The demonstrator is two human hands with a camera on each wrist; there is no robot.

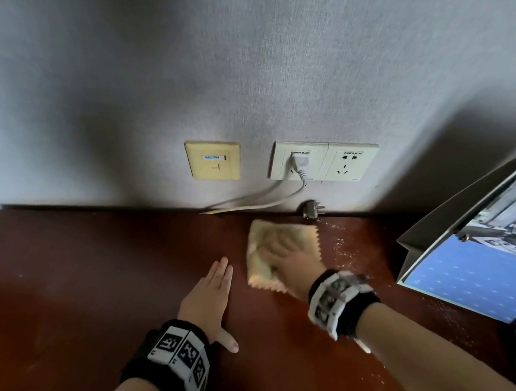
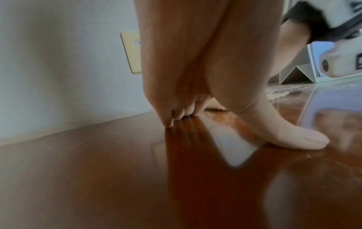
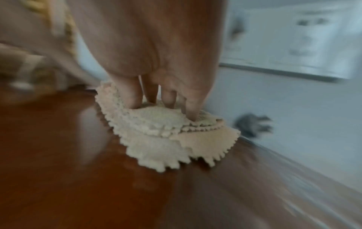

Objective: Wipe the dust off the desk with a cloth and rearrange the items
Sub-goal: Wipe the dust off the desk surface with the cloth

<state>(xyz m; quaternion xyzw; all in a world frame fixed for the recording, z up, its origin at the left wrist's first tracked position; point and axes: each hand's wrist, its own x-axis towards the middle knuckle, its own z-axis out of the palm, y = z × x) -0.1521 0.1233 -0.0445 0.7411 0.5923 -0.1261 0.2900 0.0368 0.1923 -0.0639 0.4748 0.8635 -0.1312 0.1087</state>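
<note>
A cream cloth [image 1: 298, 238] with zigzag edges lies folded on the dark red-brown desk [image 1: 86, 290], near the back wall. My right hand [image 1: 283, 256] presses flat on it with straight, spread fingers; the right wrist view shows the fingers [image 3: 129, 96] pushing into the cloth [image 3: 166, 139]. My left hand [image 1: 209, 294] lies flat on the bare desk just left of the cloth, fingers together, thumb out. In the left wrist view its fingertips [image 2: 170, 122] and thumb touch the wood. White dust specks [image 1: 343, 247] cover the desk right of the cloth.
A calendar or picture stand [image 1: 481, 237] stands on the desk at the right. On the wall are a yellowed network plate [image 1: 213, 165] and a double socket [image 1: 322, 160] with a white plug and cable. A loose grey plug [image 1: 311, 209] rests at the desk's back edge.
</note>
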